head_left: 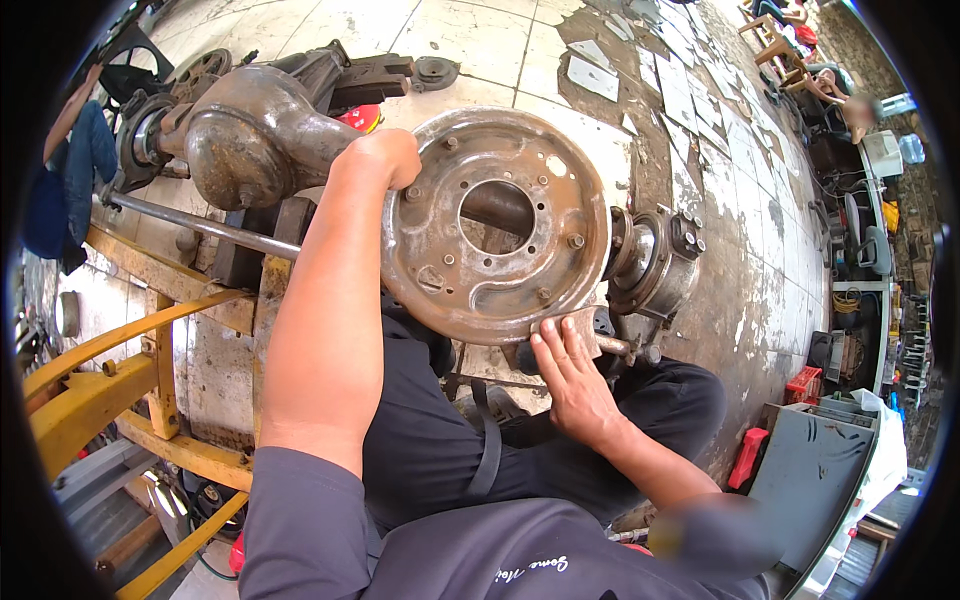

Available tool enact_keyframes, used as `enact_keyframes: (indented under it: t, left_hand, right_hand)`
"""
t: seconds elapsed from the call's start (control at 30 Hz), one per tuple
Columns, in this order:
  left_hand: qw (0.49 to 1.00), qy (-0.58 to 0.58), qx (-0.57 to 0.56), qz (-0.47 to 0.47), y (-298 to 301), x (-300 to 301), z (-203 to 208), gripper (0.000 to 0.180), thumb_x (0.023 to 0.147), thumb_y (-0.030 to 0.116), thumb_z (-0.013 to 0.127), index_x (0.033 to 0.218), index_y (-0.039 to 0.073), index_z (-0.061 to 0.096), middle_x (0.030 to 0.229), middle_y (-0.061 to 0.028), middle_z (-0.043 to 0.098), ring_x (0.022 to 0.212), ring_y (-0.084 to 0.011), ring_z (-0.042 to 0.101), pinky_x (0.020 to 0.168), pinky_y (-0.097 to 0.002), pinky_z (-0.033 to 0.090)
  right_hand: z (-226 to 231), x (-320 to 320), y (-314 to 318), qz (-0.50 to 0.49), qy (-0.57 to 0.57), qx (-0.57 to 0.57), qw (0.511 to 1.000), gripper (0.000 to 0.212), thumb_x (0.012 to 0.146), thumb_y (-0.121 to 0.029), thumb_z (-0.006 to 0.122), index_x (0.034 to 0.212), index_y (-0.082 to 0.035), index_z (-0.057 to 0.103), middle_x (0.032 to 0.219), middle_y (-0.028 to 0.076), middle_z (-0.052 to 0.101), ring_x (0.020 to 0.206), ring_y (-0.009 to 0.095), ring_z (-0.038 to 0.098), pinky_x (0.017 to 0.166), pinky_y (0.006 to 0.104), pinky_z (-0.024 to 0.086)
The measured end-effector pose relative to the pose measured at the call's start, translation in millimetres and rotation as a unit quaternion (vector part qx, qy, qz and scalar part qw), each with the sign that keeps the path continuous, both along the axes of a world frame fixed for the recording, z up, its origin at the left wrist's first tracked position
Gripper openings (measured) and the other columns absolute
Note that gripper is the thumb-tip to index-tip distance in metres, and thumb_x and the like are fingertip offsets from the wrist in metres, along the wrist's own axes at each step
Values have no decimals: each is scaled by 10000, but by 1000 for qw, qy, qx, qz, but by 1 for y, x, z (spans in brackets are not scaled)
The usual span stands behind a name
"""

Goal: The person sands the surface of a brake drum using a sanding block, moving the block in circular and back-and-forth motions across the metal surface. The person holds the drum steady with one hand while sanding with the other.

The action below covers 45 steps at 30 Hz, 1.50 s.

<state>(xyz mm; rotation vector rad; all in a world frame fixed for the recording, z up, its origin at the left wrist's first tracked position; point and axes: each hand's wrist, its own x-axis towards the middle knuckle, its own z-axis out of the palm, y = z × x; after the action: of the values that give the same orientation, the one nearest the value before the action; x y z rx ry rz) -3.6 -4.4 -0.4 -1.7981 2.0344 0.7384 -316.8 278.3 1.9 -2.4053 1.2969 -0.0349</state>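
Observation:
My left hand is closed round the upper left rim of a round, rust-brown metal brake backing plate. The plate is tilted up in front of me, with a large centre hole, bolt holes and several studs. At its lower right rim lies my right hand, its fingers stretched over a small curved brown piece like sandpaper. That piece touches or nearly touches the rim. The right thumb cannot be made out. Behind the plate runs a greasy axle with a bulging housing on the left and a hub on the right.
A yellow metal frame stands at left, with a steel bar beyond it. Broken tiles lie on the floor ahead. To the right are a grey cabinet, a red object and loaded shelves. Other people are at the far right and left edge.

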Motion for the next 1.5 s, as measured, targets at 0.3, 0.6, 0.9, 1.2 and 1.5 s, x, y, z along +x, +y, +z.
enact_keyframes:
  t: [0.3, 0.6, 0.9, 1.2, 1.5]
  left_hand:
    - [999, -28, 23, -3, -7, 1, -10, 396, 826, -8, 542, 1172, 38, 730, 1253, -211, 685, 1156, -397, 665, 935, -477, 544]
    - [999, -27, 38, 22, -4, -1, 3, 395, 838, 0, 532, 1176, 46, 731, 1260, -211, 682, 1166, -395, 660, 951, -477, 538]
    - [999, -31, 36, -7, -8, -1, -3, 396, 838, 3, 534, 1181, 40, 730, 1258, -216, 681, 1162, -395, 662, 944, -483, 541]
    - [999, -6, 30, 29, -2, -4, 5, 381, 826, 5, 546, 1156, 31, 735, 1240, -215, 689, 1141, -404, 669, 926, -483, 545]
    - [1000, 0, 16, 17, 1, -2, 6, 366, 830, 4, 535, 1134, 12, 739, 1221, -227, 693, 1137, -400, 671, 929, -479, 542]
  right_hand:
    - [5, -2, -9, -3, -16, -2, 1000, 861, 735, 118, 535, 1561, -18, 336, 1643, 203, 288, 1534, 428, 219, 1232, 543, 239]
    - [4, -20, -30, -47, 80, -47, 995, 897, 732, 104, 539, 1585, -13, 287, 1670, 185, 230, 1540, 437, 190, 1234, 558, 214]
    - [17, -29, -45, -22, 158, -59, 985, 779, 846, 16, 496, 1594, -55, 290, 1662, 164, 266, 1538, 420, 210, 1235, 542, 210]
    - [21, -46, -64, -13, 178, -38, 983, 809, 829, 12, 509, 1600, -41, 268, 1673, 152, 249, 1557, 354, 197, 1254, 505, 186]
    - [23, -28, -56, -10, 147, -27, 989, 768, 863, 15, 470, 1602, -41, 269, 1677, 165, 236, 1552, 375, 207, 1245, 506, 212]
